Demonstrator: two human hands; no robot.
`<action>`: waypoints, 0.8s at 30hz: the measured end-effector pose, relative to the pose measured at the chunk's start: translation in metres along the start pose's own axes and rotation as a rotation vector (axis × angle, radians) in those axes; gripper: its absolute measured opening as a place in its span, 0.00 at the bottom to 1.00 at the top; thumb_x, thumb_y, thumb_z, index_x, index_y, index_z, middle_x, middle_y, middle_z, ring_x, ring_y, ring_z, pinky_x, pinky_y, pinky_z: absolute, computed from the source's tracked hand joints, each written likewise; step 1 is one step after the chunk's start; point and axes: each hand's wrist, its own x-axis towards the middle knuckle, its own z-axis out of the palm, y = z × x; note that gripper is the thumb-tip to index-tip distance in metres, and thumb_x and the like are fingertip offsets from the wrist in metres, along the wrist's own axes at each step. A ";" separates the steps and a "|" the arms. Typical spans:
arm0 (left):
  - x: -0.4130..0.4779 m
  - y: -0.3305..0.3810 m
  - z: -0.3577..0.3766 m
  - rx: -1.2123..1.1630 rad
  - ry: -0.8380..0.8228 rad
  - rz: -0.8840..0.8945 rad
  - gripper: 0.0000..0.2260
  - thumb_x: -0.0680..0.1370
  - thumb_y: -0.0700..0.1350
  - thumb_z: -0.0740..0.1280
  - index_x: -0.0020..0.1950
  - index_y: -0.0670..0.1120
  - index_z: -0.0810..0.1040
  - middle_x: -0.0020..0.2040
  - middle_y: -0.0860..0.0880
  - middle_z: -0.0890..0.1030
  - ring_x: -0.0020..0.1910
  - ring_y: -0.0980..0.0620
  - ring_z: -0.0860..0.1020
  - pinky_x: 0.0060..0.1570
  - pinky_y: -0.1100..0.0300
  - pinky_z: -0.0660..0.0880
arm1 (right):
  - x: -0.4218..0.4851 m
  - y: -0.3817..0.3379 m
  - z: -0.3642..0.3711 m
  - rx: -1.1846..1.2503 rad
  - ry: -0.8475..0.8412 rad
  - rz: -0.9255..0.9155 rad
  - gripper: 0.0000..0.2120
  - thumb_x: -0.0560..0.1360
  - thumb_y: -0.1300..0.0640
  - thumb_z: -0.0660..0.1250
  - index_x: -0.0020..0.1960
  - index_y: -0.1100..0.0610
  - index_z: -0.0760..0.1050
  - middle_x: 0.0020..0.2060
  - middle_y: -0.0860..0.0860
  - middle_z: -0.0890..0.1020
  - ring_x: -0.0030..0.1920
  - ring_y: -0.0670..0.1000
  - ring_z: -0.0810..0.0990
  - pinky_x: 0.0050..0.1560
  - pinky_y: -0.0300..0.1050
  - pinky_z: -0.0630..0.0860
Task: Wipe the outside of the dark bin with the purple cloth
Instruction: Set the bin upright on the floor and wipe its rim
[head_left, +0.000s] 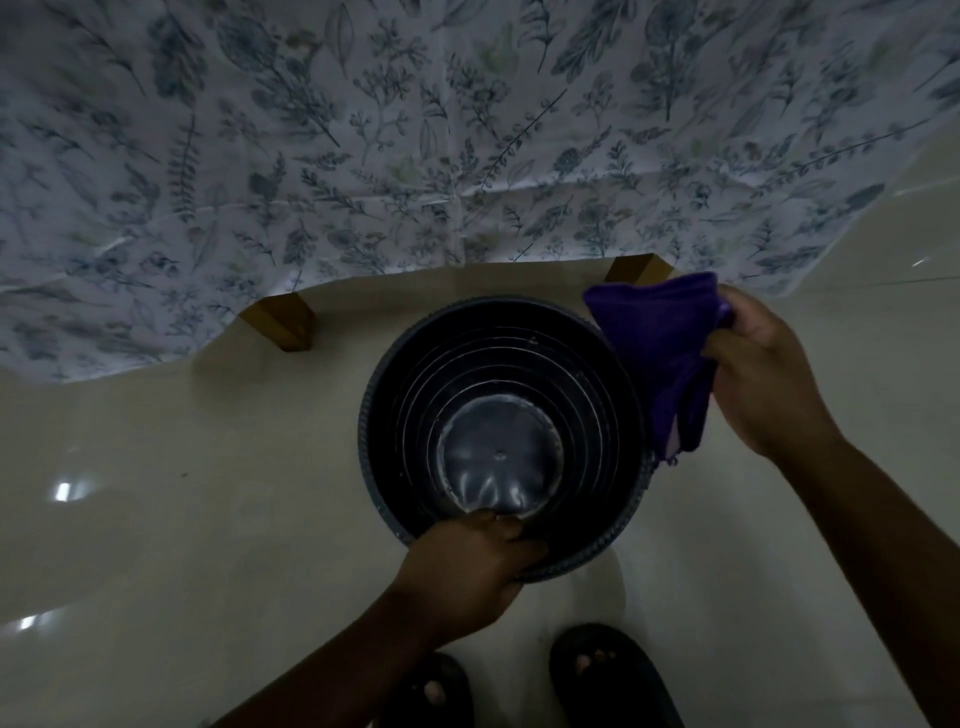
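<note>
Head view: right hand (763, 374) presses purple cloth (660, 353) against dark bin (498, 332).

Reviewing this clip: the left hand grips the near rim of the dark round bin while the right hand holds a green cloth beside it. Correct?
Not quite. In the head view the cloth is purple, not green. The rest holds: left hand grips the near rim of the dark round bin, right hand holds the cloth beside it.
</note>
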 end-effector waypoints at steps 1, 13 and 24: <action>0.000 0.001 -0.001 0.003 0.003 0.000 0.17 0.69 0.50 0.62 0.56 0.58 0.79 0.46 0.56 0.83 0.39 0.52 0.81 0.27 0.60 0.77 | 0.003 -0.004 -0.003 -0.065 0.003 -0.028 0.23 0.72 0.72 0.56 0.57 0.53 0.78 0.48 0.54 0.83 0.47 0.53 0.80 0.52 0.53 0.74; 0.000 -0.002 0.008 0.017 0.035 -0.015 0.15 0.67 0.48 0.64 0.52 0.57 0.81 0.42 0.54 0.82 0.37 0.52 0.81 0.26 0.61 0.76 | -0.055 0.082 0.029 -1.135 -0.261 -0.419 0.19 0.68 0.58 0.66 0.59 0.54 0.79 0.65 0.51 0.75 0.72 0.54 0.65 0.73 0.55 0.58; 0.000 0.001 0.002 0.017 0.002 -0.027 0.14 0.65 0.50 0.63 0.48 0.59 0.81 0.39 0.58 0.80 0.36 0.57 0.80 0.26 0.66 0.74 | -0.066 0.091 0.038 -0.980 0.196 -0.111 0.26 0.77 0.50 0.66 0.74 0.50 0.66 0.63 0.58 0.73 0.55 0.57 0.80 0.48 0.46 0.78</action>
